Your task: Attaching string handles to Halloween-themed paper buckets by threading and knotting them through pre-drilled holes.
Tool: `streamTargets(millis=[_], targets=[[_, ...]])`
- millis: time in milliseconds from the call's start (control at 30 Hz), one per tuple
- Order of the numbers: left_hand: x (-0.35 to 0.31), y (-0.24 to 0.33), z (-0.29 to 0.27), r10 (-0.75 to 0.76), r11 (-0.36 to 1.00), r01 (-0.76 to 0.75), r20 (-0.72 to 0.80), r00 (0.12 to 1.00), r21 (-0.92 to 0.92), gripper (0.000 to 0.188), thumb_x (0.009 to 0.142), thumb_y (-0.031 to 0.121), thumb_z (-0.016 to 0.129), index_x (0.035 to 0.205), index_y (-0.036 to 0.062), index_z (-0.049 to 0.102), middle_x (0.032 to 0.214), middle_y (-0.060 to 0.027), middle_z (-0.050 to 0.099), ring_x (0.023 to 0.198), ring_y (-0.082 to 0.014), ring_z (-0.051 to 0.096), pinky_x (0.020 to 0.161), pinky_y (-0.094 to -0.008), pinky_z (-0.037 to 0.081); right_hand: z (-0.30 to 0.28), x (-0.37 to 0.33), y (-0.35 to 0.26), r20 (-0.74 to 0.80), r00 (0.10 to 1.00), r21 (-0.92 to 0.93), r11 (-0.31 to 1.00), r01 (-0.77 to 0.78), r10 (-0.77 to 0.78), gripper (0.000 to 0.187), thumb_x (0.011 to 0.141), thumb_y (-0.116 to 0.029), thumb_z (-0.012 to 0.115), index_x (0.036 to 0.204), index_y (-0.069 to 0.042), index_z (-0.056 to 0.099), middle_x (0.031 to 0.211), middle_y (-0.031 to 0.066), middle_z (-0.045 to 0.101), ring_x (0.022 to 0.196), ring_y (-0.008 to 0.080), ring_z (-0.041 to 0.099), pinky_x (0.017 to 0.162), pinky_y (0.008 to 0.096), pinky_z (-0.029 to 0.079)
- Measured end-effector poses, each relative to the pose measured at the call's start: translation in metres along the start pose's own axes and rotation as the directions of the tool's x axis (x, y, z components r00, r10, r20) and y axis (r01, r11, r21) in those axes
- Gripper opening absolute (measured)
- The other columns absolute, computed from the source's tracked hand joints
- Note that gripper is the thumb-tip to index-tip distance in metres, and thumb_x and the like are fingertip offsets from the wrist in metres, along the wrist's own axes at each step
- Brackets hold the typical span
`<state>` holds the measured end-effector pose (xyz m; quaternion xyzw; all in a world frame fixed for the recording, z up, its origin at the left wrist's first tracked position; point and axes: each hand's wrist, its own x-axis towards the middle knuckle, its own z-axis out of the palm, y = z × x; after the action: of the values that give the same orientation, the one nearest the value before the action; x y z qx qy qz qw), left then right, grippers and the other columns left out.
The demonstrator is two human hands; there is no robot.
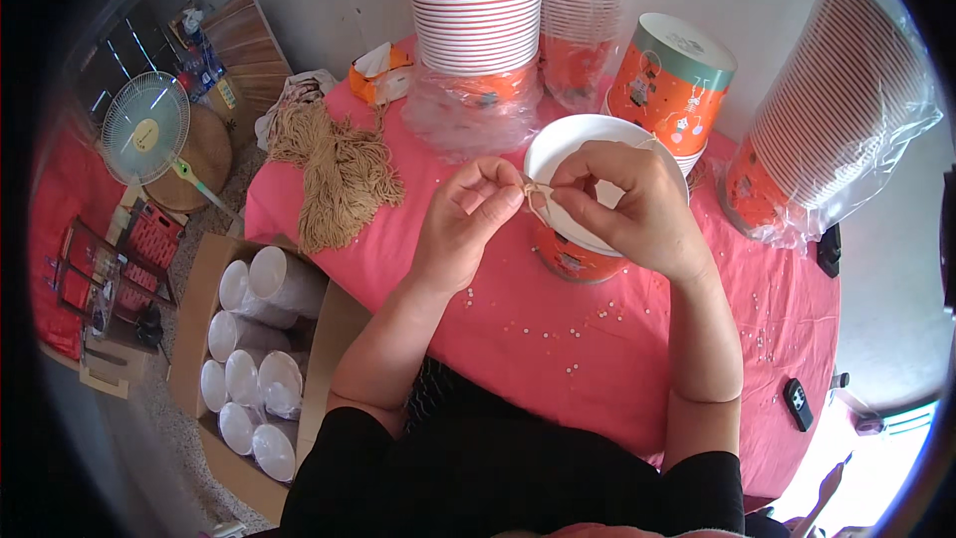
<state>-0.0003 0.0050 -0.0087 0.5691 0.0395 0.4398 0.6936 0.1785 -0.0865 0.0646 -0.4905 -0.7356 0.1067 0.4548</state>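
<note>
My left hand and my right hand meet over the near side of an orange paper bucket with a white inside. Between their fingertips runs a thin tan cord, bent into a small loop. Thumb and forefinger are pinched on it in each hand. The bucket stands upright and open at the top, partly covered by my right hand. Behind it, an upside-down stack of orange buckets with a green band stands on the table.
A bundle of tan cords lies at the table's left. Tall wrapped bucket stacks rise at the back, another wrapped stack leans at right. A black remote and small white dots lie on the pink cloth. A carton holds wrapped cups.
</note>
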Motion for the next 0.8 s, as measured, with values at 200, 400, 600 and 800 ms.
streamTargets(millis=[200,400,600,800], targets=[[-0.001,0.002,0.004,0.043,0.999,-0.043,-0.025,0.999,-0.012,0.009,0.095,0.01,0.059,0.102,0.0046,0.056,0.102,-0.0053,0.062,0.099,-0.0126,0.058,0.091,-0.0294,0.045,0.007,0.0,-0.001,-0.004,1.0,-0.11,0.994,0.025,-0.025,0.01,0.081,-0.011,0.071,0.087,-0.003,0.069,0.071,0.0097,0.066,0.062,0.0214,0.063,0.06,0.0335,0.05],[-0.001,0.002,0.007,0.106,0.994,-0.106,0.004,0.994,-0.003,0.007,0.095,0.009,0.059,0.101,0.0044,0.057,0.1,-0.0059,0.064,0.095,-0.0114,0.059,0.087,-0.0274,0.047,0.018,0.0,0.008,-0.034,0.999,-0.064,0.998,0.005,-0.007,0.01,0.08,-0.013,0.071,0.083,-0.004,0.069,0.067,0.0105,0.066,0.061,0.0261,0.065,0.059,0.0375,0.05],[-0.002,0.002,0.007,0.082,0.997,-0.082,-0.053,0.995,0.002,0.008,0.095,0.009,0.058,0.101,0.0045,0.056,0.101,-0.0071,0.062,0.095,-0.015,0.059,0.085,-0.0311,0.047,0.017,-0.001,0.004,-0.022,0.999,-0.111,0.993,-0.026,0.024,0.01,0.078,-0.013,0.071,0.078,-0.004,0.067,0.067,0.0119,0.066,0.062,0.0303,0.065,0.06,0.0398,0.051],[-0.001,0.002,0.005,0.055,0.998,-0.06,-0.106,0.993,-0.038,0.008,0.095,0.011,0.058,0.101,0.0056,0.056,0.098,-0.0056,0.061,0.088,-0.0129,0.058,0.08,-0.028,0.046,0.014,-0.003,0.001,0.038,0.996,-0.257,0.962,0.092,-0.085,0.007,0.079,-0.013,0.067,0.077,-0.007,0.065,0.068,0.0114,0.066,0.065,0.0324,0.063,0.072,0.0413,0.05]])
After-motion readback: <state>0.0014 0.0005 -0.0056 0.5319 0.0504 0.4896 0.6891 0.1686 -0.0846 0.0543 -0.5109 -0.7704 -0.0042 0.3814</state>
